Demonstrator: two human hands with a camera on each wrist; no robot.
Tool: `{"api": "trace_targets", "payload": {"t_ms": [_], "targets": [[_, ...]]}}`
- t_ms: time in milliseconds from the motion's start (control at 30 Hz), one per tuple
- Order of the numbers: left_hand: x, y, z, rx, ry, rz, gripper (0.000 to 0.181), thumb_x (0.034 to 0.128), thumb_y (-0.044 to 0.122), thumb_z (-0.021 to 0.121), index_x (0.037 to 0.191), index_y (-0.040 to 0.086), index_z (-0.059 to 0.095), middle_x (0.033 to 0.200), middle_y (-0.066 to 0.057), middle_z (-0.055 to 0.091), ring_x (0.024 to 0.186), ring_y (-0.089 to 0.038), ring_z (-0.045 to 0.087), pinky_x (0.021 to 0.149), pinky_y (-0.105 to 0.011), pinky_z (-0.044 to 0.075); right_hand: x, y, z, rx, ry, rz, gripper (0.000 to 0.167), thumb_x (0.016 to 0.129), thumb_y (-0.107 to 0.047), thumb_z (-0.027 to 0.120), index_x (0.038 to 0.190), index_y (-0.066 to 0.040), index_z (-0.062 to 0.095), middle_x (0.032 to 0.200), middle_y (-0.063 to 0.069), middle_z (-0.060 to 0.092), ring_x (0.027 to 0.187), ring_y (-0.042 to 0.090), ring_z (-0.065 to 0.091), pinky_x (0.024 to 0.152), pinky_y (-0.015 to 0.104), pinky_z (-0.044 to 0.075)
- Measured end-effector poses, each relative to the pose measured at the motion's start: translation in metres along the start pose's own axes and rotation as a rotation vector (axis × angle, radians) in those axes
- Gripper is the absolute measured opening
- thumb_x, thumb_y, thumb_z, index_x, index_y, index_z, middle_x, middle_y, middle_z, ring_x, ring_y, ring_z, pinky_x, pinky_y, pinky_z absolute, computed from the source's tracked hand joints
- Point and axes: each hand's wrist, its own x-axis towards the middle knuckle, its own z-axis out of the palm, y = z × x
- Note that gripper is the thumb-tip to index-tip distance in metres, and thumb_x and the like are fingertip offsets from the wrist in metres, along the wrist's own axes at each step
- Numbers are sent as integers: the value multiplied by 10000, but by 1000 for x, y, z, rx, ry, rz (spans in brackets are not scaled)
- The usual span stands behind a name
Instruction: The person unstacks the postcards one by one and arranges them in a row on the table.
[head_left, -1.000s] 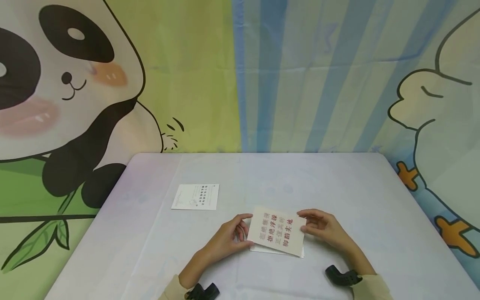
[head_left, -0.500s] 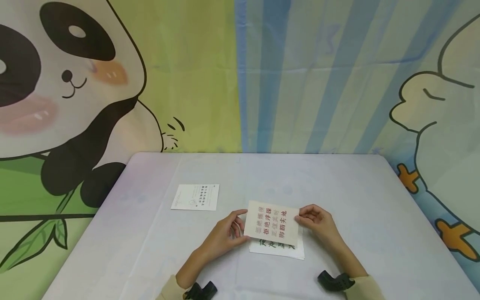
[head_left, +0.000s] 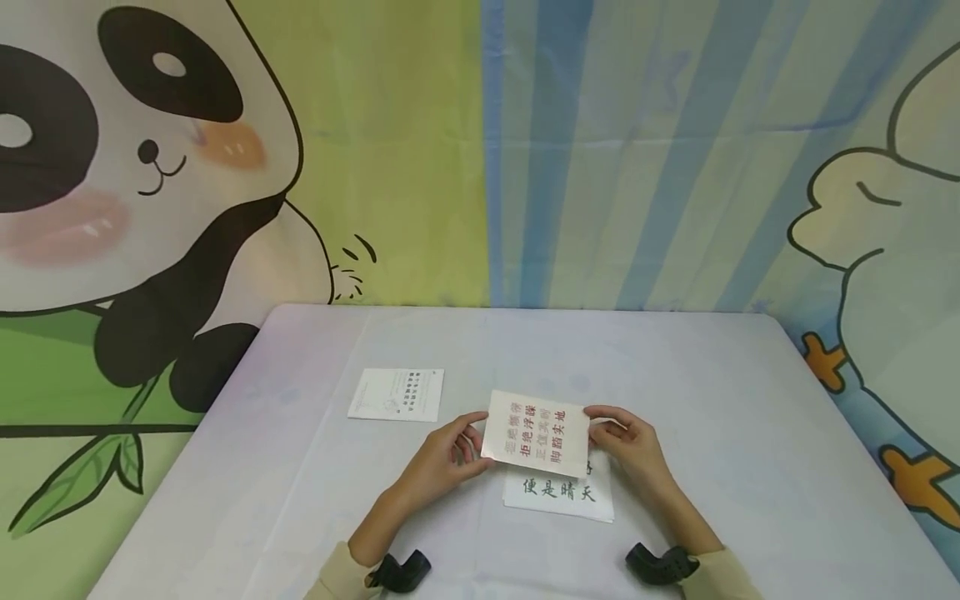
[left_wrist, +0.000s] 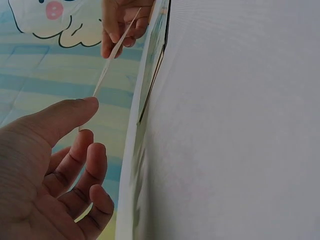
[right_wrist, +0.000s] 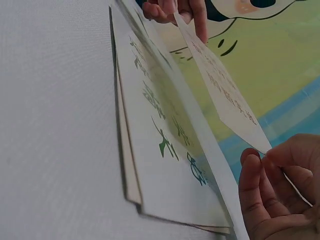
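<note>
Both hands hold up a cream card [head_left: 536, 433] printed with red and grey Chinese characters. My left hand [head_left: 438, 462] pinches its left edge between thumb and fingers. At the right edge, my right hand [head_left: 633, 446] does the same; the right wrist view shows its thumb and fingertip [right_wrist: 251, 156] meeting at the card's corner. Below lies a small stack of white cards [head_left: 558, 500], the top one bearing green characters. The raised card hides the far part of that stack. In the left wrist view the raised card [left_wrist: 105, 72] appears edge-on, clear of the stack.
Another white card [head_left: 396, 394] with dark print lies farther back on the left of the white tabletop [head_left: 675, 367]. Behind the table hangs a backdrop [head_left: 405, 150] with a panda and stripes. Each wrist carries a black camera mount [head_left: 401, 573].
The red-lettered card has moved away from the body and slightly left, with both hands along. More of the green-lettered card beneath it has come into view. The far-left card stays put.
</note>
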Motion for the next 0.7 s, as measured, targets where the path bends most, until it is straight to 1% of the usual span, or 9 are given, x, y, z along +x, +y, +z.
{"api": "trace_targets", "payload": {"t_ms": [100, 167, 233, 300, 400, 500, 567, 700], "targets": [[0, -1, -1, 5, 6, -8, 654, 789, 92, 808, 1367, 46, 505, 910, 63, 596, 742, -48, 565, 635, -235, 472, 1, 1, 2, 6, -19, -29, 323, 911, 24, 632, 1211, 124, 568, 1071, 8, 649, 811, 66, 649, 704, 198, 538], [1, -2, -1, 13, 13, -13, 651, 790, 89, 807, 1365, 42, 505, 907, 60, 596, 739, -48, 565, 631, -234, 474, 3, 1, 4, 6, -10, -36, 355, 912, 29, 627, 1249, 103, 545, 1084, 37, 627, 819, 67, 650, 705, 201, 539], [1, -3, -1, 24, 23, -22, 646, 791, 95, 807, 1362, 46, 509, 903, 63, 596, 737, -45, 564, 629, -227, 472, 4, 0, 7, 19, 14, -23, 391, 909, 28, 632, 1280, 82, 521, 1090, 75, 612, 836, 68, 651, 719, 204, 541], [2, -4, -1, 36, 40, -25, 631, 792, 95, 805, 1352, 43, 518, 901, 57, 599, 732, -43, 563, 629, -220, 474, 7, -1, 9, 26, 38, 6, 397, 908, 6, 648, 1276, 78, 516, 1074, 106, 618, 846, 67, 655, 734, 206, 543], [3, -6, -3, 49, 89, -42, 585, 785, 85, 807, 1312, 31, 559, 888, 42, 611, 719, -44, 563, 630, -213, 482, 11, -3, 13, 37, 57, 56, 366, 907, -45, 673, 1219, 94, 541, 1016, 148, 652, 831, 81, 667, 748, 223, 550], [4, -7, -5, 50, 153, -65, 520, 775, 63, 808, 1252, 17, 606, 875, 14, 623, 700, -49, 561, 625, -210, 488, 16, -5, 18, 23, 48, 82, 340, 907, -89, 686, 1171, 96, 575, 1007, 183, 664, 810, 104, 679, 751, 230, 554], [4, -8, -7, 48, 194, -90, 493, 764, 54, 814, 1220, 21, 630, 870, 1, 634, 690, -57, 562, 619, -210, 487, 19, -7, 20, 12, 41, 89, 342, 909, -99, 687, 1184, 78, 586, 1019, 204, 660, 798, 117, 682, 755, 225, 551], [5, -10, -9, 62, 240, -142, 465, 760, 66, 821, 1191, 44, 648, 875, 3, 646, 688, -62, 559, 613, -206, 479, 24, -10, 27, -8, 24, 102, 359, 912, -70, 671, 1246, 28, 586, 1033, 204, 644, 794, 118, 676, 757, 211, 542]]}}
